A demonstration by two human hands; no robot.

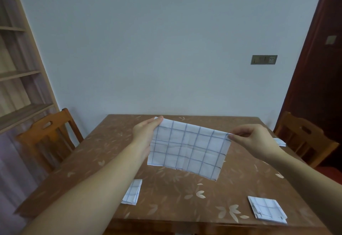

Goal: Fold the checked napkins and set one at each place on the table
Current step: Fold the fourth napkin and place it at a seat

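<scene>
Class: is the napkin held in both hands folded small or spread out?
Spread out: the napkin hangs wide between the left hand and right hand, each pinching a top corner.

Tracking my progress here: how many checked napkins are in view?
4. The held napkin, between left hand and right hand; near-left napkin, folded on the table; near-right napkin, folded; right-edge napkin. Others may be hidden.

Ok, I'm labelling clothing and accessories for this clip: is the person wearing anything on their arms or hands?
Nothing shows. The left hand and right hand have no gloves, rings or watch visible. The left forearm and right forearm are uncovered right to the frame edge, so no sleeve is in view.
</scene>
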